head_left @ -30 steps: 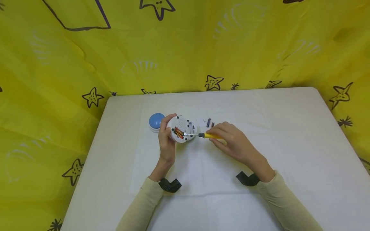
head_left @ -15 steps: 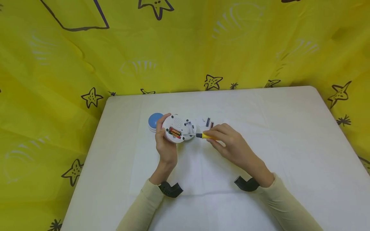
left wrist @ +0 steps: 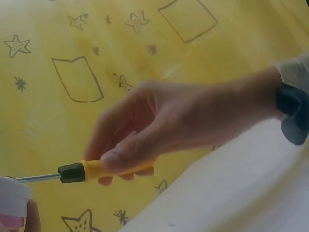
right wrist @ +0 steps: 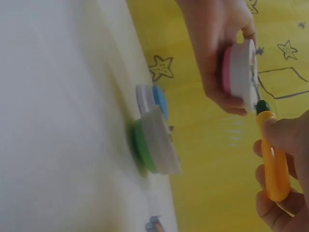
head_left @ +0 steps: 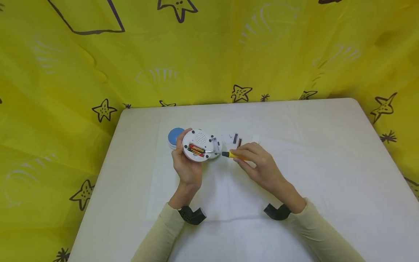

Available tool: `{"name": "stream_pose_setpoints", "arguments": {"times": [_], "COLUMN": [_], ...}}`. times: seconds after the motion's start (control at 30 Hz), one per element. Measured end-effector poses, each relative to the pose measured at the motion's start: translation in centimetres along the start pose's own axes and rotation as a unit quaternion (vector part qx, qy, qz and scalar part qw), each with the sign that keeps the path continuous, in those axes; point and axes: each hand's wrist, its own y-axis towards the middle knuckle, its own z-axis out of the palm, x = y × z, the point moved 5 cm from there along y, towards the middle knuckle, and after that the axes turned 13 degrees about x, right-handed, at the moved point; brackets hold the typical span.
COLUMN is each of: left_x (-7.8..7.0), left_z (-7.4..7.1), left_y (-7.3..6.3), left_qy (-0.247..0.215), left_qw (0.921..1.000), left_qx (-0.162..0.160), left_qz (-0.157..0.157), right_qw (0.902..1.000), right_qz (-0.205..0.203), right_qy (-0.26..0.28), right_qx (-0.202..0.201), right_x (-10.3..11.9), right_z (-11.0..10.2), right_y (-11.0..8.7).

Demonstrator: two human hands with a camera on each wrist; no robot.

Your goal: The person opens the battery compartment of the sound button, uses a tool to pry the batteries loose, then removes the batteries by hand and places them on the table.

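hands [head_left: 186, 173] [head_left: 262, 165] apart; round device [head_left: 199, 139] in left, screwdriver [head_left: 226, 154] in right

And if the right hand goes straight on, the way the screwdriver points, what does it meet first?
Most likely the round white device in the left hand, near its red batteries: the screwdriver tip is right there, though contact is unclear.

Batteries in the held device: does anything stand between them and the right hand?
Only the yellow-handled screwdriver that the right hand holds, its tip at the near end of the batteries; contact can't be made out. Nothing else visible intervenes: the green-and-white device sits lower, on the table.
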Motion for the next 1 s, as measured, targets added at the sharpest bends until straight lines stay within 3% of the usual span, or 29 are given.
{"name": "stream_pose_setpoints", "arguments": {"times": [0.4, 0.73, 1.0], "left_x": [0.7, 1.1, 1.5], "left_z": [-0.2, -0.5, -0.5], "left_y": [0.0, 0.0, 0.1], "left_qy": [-0.089, -0.109, -0.126], "left_qw": [0.9949, 0.9918, 0.9884], "left_qx": [-0.023, -0.031, -0.045], "left_qz": [-0.041, -0.059, -0.072], "right_qw": [0.9993, 0.9991, 0.9992], "right_qz": [0.014, 0.026, 0.010], "right_qy": [0.022, 0.012, -0.003], "right_qx": [-0.028, -0.031, -0.038], "right_x": [-0.7, -0.7, -0.7], "right_z": [1.9, 2.2, 2.1], "right_y": [-0.7, -1.0, -1.1]}}
